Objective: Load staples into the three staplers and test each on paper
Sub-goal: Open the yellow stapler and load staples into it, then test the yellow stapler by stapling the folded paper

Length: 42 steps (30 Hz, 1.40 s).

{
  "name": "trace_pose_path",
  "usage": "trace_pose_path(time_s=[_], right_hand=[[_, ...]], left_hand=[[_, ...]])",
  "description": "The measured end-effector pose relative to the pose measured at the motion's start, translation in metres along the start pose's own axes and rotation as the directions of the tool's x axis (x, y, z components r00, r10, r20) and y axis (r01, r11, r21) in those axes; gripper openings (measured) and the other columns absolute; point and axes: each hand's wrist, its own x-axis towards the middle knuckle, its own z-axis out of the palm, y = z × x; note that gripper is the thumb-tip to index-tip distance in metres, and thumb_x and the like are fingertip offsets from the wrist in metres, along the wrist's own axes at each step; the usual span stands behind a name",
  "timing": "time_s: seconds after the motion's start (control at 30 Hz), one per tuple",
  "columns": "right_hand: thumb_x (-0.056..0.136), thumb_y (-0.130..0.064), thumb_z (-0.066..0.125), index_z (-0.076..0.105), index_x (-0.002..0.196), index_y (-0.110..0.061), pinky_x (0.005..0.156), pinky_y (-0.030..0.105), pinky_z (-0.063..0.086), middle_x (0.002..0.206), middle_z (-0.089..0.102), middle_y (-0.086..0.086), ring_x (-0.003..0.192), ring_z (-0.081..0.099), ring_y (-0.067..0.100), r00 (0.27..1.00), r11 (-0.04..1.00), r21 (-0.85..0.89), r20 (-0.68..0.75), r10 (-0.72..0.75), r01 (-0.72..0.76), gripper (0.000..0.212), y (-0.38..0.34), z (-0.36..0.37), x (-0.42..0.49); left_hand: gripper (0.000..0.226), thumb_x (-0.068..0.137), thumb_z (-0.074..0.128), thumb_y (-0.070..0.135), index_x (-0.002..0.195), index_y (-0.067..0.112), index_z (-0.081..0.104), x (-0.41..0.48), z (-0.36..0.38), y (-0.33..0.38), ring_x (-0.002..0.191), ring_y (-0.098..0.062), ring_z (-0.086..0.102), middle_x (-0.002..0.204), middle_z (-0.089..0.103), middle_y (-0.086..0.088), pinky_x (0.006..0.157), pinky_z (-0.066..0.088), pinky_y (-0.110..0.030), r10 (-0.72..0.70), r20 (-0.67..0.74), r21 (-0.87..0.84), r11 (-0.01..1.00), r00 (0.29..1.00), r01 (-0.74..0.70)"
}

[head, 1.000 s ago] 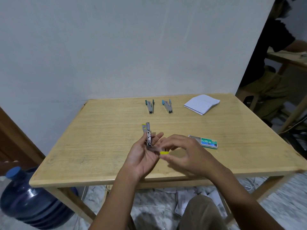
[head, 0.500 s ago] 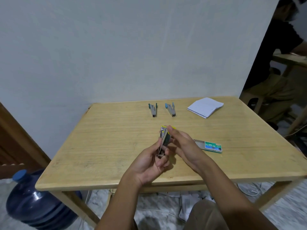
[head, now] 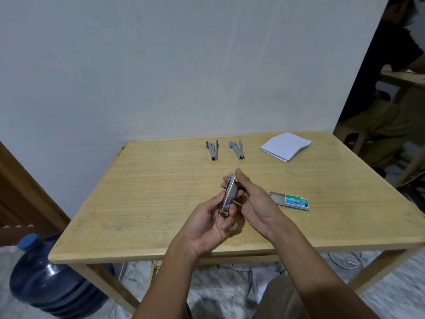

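— Stapler loading seems to be the step in hand. In the head view, the yellow-tipped stapler (head: 228, 194) is being gripped by the left hand (head: 207, 226) above the desk's (head: 149, 192) middle. Its yellow end is being pinched by the right hand (head: 250, 196).
— And next?
— Probably testing. The paper (head: 285, 146) is being kept at the far right corner. A teal stapler (head: 212, 150) and a blue stapler (head: 236, 150) are being left along the far edge, with the staple box (head: 292, 201) rightward.

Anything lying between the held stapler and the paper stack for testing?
Nothing visible. Bare table separates the stapler, gripped by the left hand and right hand, from the paper stack; the other two staplers lie left of that path, the staple box nearer right.
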Motion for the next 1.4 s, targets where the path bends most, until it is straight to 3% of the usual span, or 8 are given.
trace_pose_path(time_s=[0.4,0.57,0.7,0.8,1.0,1.13,1.23,1.4], right_hand=[[0.075,-0.054,0.071,0.075,0.105,-0.011,0.098,0.039,0.052,0.097,0.075,0.006,0.094,0.069,0.019,0.995,0.990,-0.106,-0.034,-0.093,0.089,0.052,-0.004,0.002,-0.010],[0.078,-0.055,0.068,0.072,0.101,-0.013,0.073,0.035,0.052,0.084,0.066,0.008,0.070,0.064,0.022,0.977,0.975,-0.121,-0.089,-0.196,0.185,0.048,-0.029,-0.014,-0.024],[0.083,-0.057,0.064,0.069,0.104,-0.011,0.048,0.026,0.038,0.071,0.052,0.000,0.048,0.041,0.015,0.960,0.962,-0.231,-0.202,-0.196,0.148,0.051,-0.058,-0.051,-0.032],[0.086,-0.060,0.061,0.069,0.102,-0.013,0.044,0.023,0.029,0.072,0.050,-0.002,0.045,0.035,0.011,0.948,0.948,-0.316,-0.286,-0.144,0.048,0.051,-0.074,-0.085,-0.031],[0.084,-0.061,0.062,0.068,0.103,-0.014,0.043,0.021,0.028,0.074,0.050,-0.005,0.044,0.034,0.009,0.887,0.942,-0.334,-0.444,-0.127,-0.033,0.051,-0.100,-0.139,-0.002],[0.083,-0.060,0.061,0.060,0.088,-0.016,0.045,0.023,0.029,0.076,0.047,-0.001,0.047,0.035,0.012,0.878,0.897,-0.425,-0.467,-0.106,-0.118,0.044,-0.112,-0.166,0.025],[0.088,-0.057,0.056,0.042,0.071,-0.020,0.050,0.028,0.027,0.064,0.038,0.001,0.047,0.032,0.017,0.875,0.815,-0.569,-0.445,-0.191,-0.112,0.043,-0.111,-0.180,0.041],[0.085,-0.063,0.054,0.033,0.062,-0.022,0.058,0.032,0.031,0.051,0.035,-0.009,0.051,0.038,0.019,0.864,0.649,-0.756,-0.383,-0.327,-0.090,0.052,-0.096,-0.200,0.053]], left_hand=[[0.032,0.096,0.049,0.030,0.112,0.006,0.063,-0.005,0.007,0.002,0.046,-0.014,0.048,0.067,0.059,-0.008,0.056,0.038,-0.027,-0.010,-0.021,0.006,1.000,1.000,0.010],[0.034,0.096,0.048,0.032,0.104,0.003,0.065,-0.003,0.012,0.000,0.055,-0.020,0.058,0.077,0.063,-0.016,0.054,0.048,-0.026,0.017,-0.155,0.030,0.999,0.988,-0.012],[0.022,0.101,0.045,0.020,0.105,0.002,0.057,0.007,0.028,-0.011,0.052,-0.019,0.049,0.069,0.059,-0.011,0.050,0.042,-0.029,0.214,-0.345,0.290,0.950,0.914,-0.113],[0.020,0.099,0.051,0.017,0.096,0.004,0.066,0.025,0.048,-0.008,0.053,-0.018,0.051,0.065,0.062,-0.005,0.053,0.044,-0.030,0.405,-0.401,0.626,0.776,0.822,-0.077],[0.017,0.094,0.059,0.028,0.089,0.014,0.067,0.124,0.079,0.017,0.055,-0.011,0.052,0.075,0.065,0.001,0.050,0.041,-0.017,0.524,-0.148,0.960,0.280,0.839,-0.005],[0.035,0.094,0.054,0.041,0.118,0.016,0.061,0.221,0.072,0.029,0.094,-0.018,0.059,0.115,0.062,-0.007,0.076,0.044,-0.028,0.482,-0.132,0.989,-0.001,0.866,0.151],[0.061,0.094,0.047,0.053,0.140,0.012,0.045,0.276,0.069,0.034,0.134,-0.032,0.036,0.144,0.042,-0.014,0.103,0.034,-0.038,0.473,-0.239,0.900,-0.220,0.848,0.376],[0.070,0.088,0.053,0.061,0.137,0.012,0.043,0.320,0.067,0.032,0.132,-0.032,0.033,0.141,0.040,-0.009,0.100,0.030,-0.040,0.442,-0.333,0.798,-0.339,0.833,0.499]])
